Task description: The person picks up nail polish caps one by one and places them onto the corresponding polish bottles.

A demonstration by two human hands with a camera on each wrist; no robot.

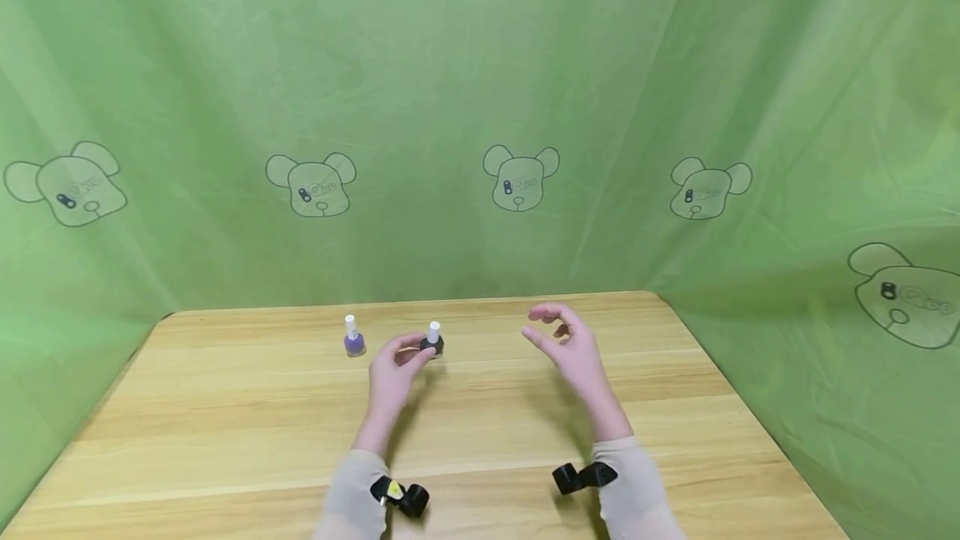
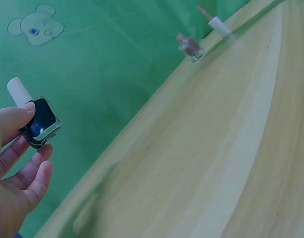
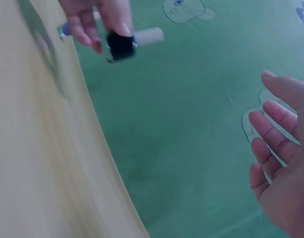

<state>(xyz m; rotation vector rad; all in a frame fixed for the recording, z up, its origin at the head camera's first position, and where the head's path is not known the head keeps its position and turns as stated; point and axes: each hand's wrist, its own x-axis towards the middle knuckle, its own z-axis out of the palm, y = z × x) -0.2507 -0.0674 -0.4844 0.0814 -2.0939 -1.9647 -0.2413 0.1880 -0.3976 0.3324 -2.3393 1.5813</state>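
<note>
My left hand [image 1: 393, 369] pinches a dark nail polish bottle [image 2: 43, 119] with a white cap, thumb across its front. The bottle is held up above the table in the left wrist view. My right hand [image 1: 573, 348] is raised over the table to the right, fingers loosely bent and holding nothing; the right wrist view shows these fingers [image 3: 273, 136] spread apart. A purple nail polish bottle [image 1: 355, 344] with a white cap stands on the table just left of my left hand.
The wooden table [image 1: 465, 432] ends against a green curtain [image 1: 420, 90] with bear-head prints. In the left wrist view, a small pinkish bottle [image 2: 191, 48] appears near the table's far edge, beside a white cap with a pink brush [image 2: 219, 26].
</note>
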